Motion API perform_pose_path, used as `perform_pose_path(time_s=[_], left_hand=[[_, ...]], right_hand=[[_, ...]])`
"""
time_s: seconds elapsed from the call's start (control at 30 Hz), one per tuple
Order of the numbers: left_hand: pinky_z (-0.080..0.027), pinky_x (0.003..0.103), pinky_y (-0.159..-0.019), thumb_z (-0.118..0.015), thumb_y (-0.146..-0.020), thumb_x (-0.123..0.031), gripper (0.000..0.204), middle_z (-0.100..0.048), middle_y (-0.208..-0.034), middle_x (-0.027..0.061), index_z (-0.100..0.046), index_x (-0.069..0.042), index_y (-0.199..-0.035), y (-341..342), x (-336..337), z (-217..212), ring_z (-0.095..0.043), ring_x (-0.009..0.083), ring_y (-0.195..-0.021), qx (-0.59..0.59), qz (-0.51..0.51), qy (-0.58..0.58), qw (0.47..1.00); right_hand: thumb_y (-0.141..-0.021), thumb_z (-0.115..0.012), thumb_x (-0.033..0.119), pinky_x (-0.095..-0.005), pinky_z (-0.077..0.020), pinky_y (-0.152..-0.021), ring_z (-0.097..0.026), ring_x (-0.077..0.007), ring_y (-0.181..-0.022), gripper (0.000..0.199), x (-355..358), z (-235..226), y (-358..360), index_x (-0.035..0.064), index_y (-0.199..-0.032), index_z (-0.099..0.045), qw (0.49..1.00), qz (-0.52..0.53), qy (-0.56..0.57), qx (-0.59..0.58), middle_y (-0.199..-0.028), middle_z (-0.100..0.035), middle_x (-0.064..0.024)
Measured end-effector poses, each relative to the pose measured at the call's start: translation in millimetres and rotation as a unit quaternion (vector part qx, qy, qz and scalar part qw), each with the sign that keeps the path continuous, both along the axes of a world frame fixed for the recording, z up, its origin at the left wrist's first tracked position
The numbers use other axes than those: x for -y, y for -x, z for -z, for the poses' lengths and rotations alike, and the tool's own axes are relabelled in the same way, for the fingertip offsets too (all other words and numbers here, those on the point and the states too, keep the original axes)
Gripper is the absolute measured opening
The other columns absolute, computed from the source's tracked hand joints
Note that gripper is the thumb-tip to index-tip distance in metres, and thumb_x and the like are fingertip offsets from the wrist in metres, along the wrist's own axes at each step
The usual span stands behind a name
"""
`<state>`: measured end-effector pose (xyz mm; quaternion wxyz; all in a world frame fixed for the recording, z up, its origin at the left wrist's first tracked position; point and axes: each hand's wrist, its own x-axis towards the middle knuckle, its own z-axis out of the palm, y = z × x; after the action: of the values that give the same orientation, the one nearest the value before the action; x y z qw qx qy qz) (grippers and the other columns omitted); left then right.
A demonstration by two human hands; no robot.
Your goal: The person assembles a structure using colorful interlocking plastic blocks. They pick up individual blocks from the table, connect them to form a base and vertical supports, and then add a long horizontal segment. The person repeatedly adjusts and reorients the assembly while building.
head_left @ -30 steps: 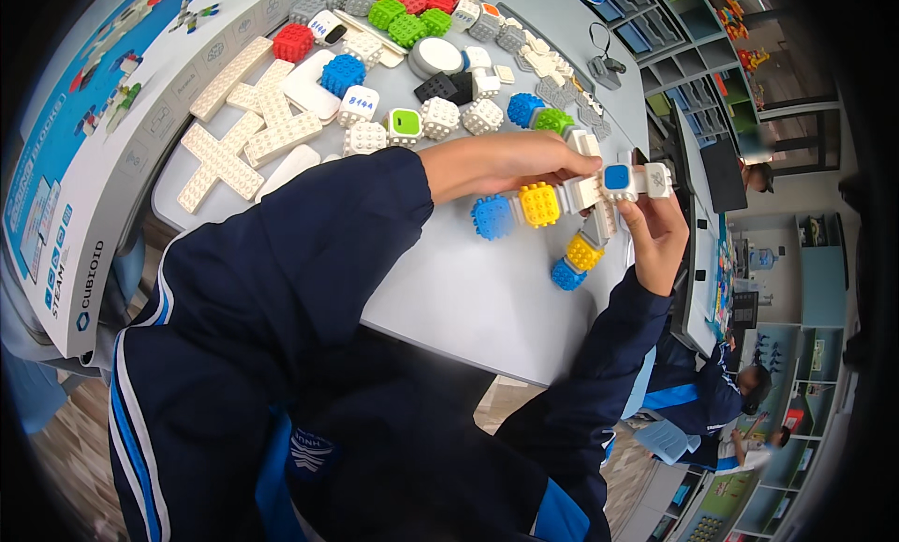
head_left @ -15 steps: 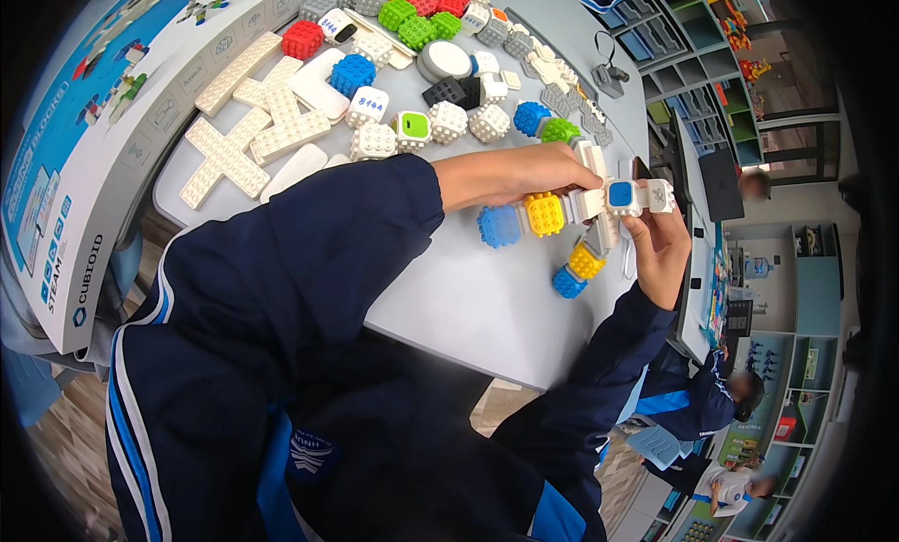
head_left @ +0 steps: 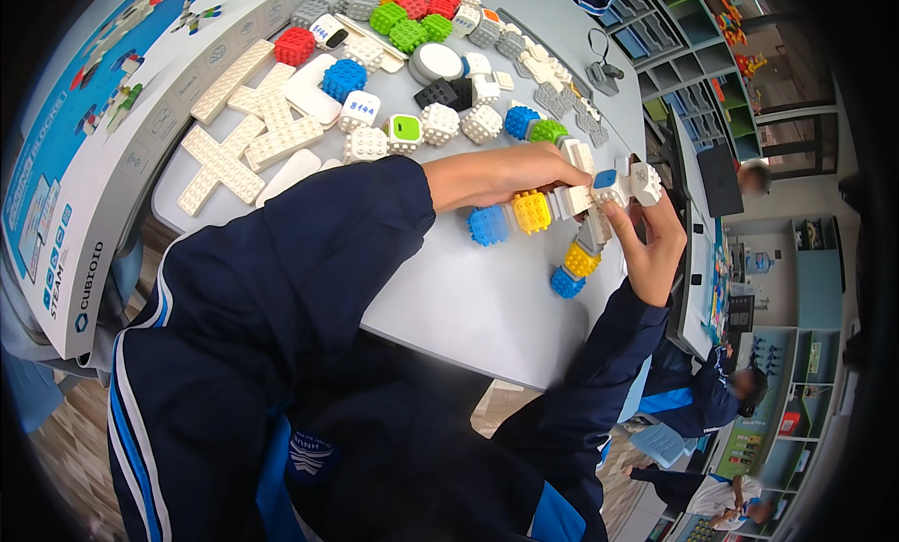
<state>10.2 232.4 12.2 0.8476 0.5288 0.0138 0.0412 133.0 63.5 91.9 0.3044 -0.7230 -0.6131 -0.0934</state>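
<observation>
Ok so the blue-faced cube [head_left: 607, 186] and white end block [head_left: 646, 183] now tilt more than half a second ago; looks like that end's being adjusted. Both hands, left [head_left: 538, 169] and right [head_left: 655, 247], grip the block build [head_left: 579, 200] above the surface [head_left: 459, 308].

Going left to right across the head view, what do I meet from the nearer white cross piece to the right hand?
Nearer white cross piece, loose red block, loose blue block, green-faced white cube, attached blue block, upper attached yellow block, lower attached yellow block, right hand.
</observation>
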Motion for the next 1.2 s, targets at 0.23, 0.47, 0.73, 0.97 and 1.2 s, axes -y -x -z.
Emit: perform_pose_path(time_s=[0.23,0.47,0.73,0.97,1.2], left_hand=[[-0.052,0.023,-0.072,-0.059,-0.099,-0.036,0.034,-0.07,-0.098,0.0031,-0.069,-0.006,-0.108,3.9,1.1,-1.0,-0.065,0.0087,-0.085,-0.013,0.012,0.014,1.0],[-0.053,0.024,-0.075,-0.056,-0.1,-0.035,0.036,-0.072,-0.103,0.0059,-0.067,-0.005,-0.115,1.3,-0.1,3.4,-0.067,0.0101,-0.089,0.003,0.021,0.021,1.0],[-0.053,0.025,-0.08,-0.054,-0.101,-0.037,0.04,-0.071,-0.107,0.0087,-0.065,-0.003,-0.12,-3.8,-0.3,8.6,-0.068,0.0127,-0.094,-0.003,0.027,0.031,0.999],[-0.052,0.026,-0.085,-0.053,-0.101,-0.038,0.04,-0.07,-0.109,0.0079,-0.066,-0.004,-0.119,-5.0,1.4,11.0,-0.065,0.0127,-0.098,-0.001,0.017,0.029,0.999],[-0.052,0.026,-0.085,-0.053,-0.101,-0.037,0.039,-0.071,-0.108,0.0069,-0.067,-0.005,-0.117,-4.9,2.0,10.8,-0.065,0.0126,-0.098,0.006,0.013,0.03,0.999]], right_hand=[[-0.076,-0.082,0.02,-0.0284,-0.0348,-0.055,-0.044,-0.0146,-0.062,0.032,-2.2,-6.3,5.9,-0.0019,-0.095,-0.068,1.0,0.013,0.027,0.009,-0.076,-0.052,-0.0053],[-0.077,-0.082,0.022,-0.0296,-0.037,-0.054,-0.046,-0.0161,-0.061,0.033,-6.4,-9.3,10.0,-0.0027,-0.094,-0.069,0.997,0.022,0.047,0.063,-0.077,-0.054,-0.0068],[-0.077,-0.083,0.024,-0.03,-0.0388,-0.054,-0.048,-0.0174,-0.061,0.035,-8.2,-9.1,15.2,-0.0033,-0.093,-0.069,0.995,0.029,0.036,0.087,-0.078,-0.055,-0.0083],[-0.077,-0.084,0.024,-0.0306,-0.0393,-0.054,-0.048,-0.0181,-0.06,0.035,-6.4,-12.4,16.2,-0.0041,-0.091,-0.068,0.993,0.044,0.061,0.091,-0.076,-0.054,-0.0084],[-0.076,-0.084,0.024,-0.0306,-0.0379,-0.053,-0.047,-0.0183,-0.06,0.035,-7.9,-10.4,15.6,-0.0044,-0.09,-0.069,0.993,0.037,0.045,0.1,-0.074,-0.053,-0.008]])
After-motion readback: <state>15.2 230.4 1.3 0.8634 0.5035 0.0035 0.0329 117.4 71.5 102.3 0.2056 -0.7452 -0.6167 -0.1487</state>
